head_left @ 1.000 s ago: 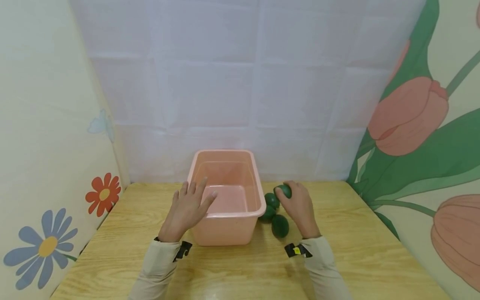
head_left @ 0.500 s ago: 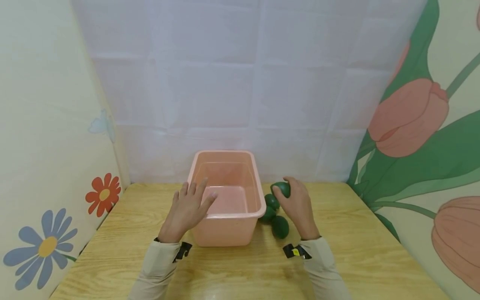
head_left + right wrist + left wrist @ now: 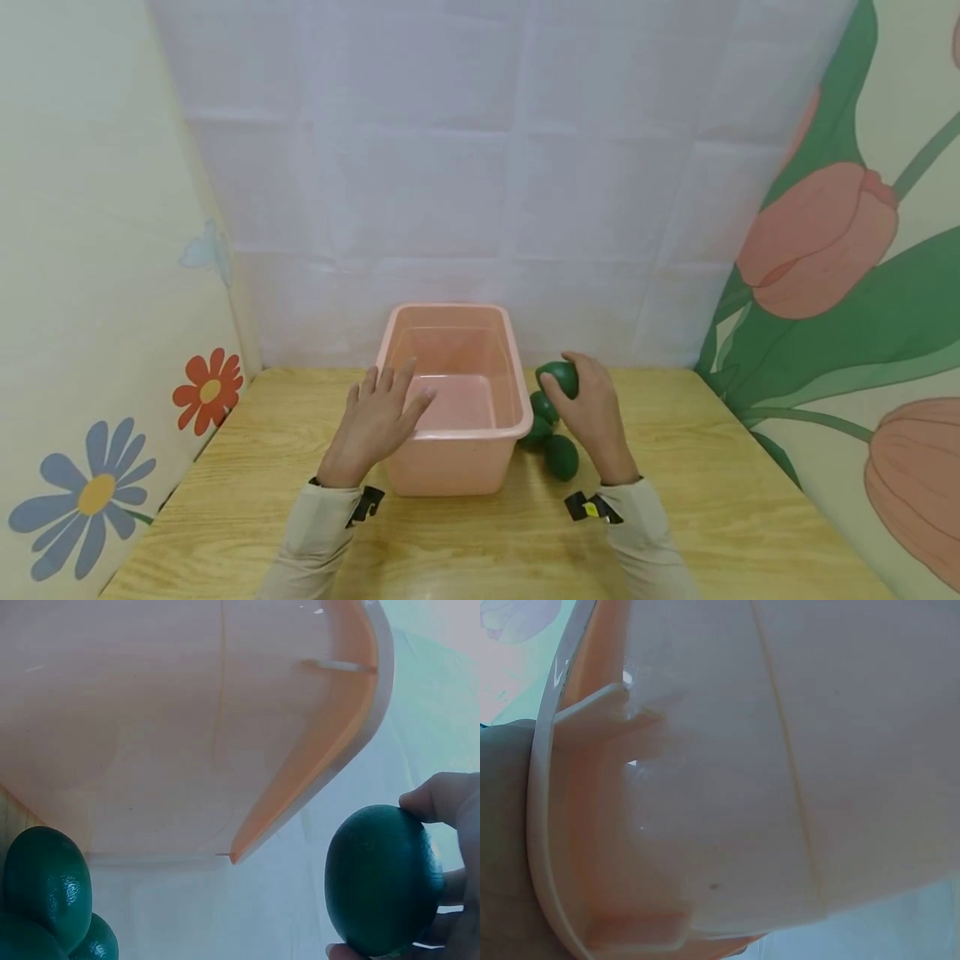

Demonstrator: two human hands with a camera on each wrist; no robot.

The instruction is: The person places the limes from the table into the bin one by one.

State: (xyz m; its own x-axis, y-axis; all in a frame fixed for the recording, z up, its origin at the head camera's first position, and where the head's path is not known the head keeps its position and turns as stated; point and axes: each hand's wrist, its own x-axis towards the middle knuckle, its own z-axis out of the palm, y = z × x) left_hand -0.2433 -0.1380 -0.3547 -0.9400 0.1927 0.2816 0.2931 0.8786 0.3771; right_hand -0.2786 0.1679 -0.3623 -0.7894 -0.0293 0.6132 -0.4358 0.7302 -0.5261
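Observation:
In my right hand (image 3: 595,408) I grip a smooth dark green oval fruit (image 3: 384,879), kind unclear, between thumb and fingertips, raised above the table. Several more such green fruits (image 3: 561,457) lie clustered against the right side of a pink plastic tub (image 3: 448,467). My left hand (image 3: 375,421) lies over the tub's near left rim with its fingers straight and spread. In the left wrist view the tub's outer wall (image 3: 720,795) fills most of the picture, and only a dark strip of the hand shows at the left edge.
The tub stands on a wood-grain table (image 3: 465,550), close to a white cloth backdrop (image 3: 420,167). Flower-printed cloths hang at the left (image 3: 97,317) and right (image 3: 840,350). The inside bottom of the tub (image 3: 453,402) shows bare.
My right hand has shifted slightly left with the green fruit, which now shows more fully and stands clear of the pile. My left hand has stayed in place.

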